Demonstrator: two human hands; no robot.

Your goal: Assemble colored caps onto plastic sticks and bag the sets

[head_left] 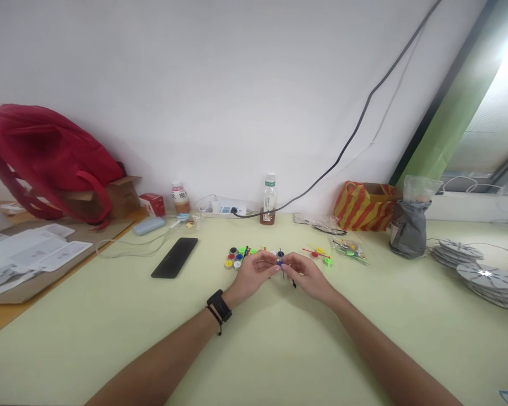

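Note:
My left hand (pixel 256 272) and my right hand (pixel 307 275) meet at the middle of the pale green table (pixel 279 349). Between their fingertips they pinch a small blue plastic piece on a thin dark stick (pixel 281 264). The stick's lower end pokes out under my right hand. Just behind my left hand lies a cluster of small coloured round pieces (pixel 237 257). More red, yellow and green pieces (pixel 320 255) lie behind my right hand. A black band sits on my left wrist.
A black phone (pixel 175 257) lies to the left. A clear bag of coloured parts (pixel 349 248), a striped red-yellow bag (pixel 364 206), a grey bag (pixel 408 228), a bottle (pixel 269 200), a power strip (pixel 224 209) and a red bag (pixel 42 158) line the back. Grey discs (pixel 486 279) are stacked at right.

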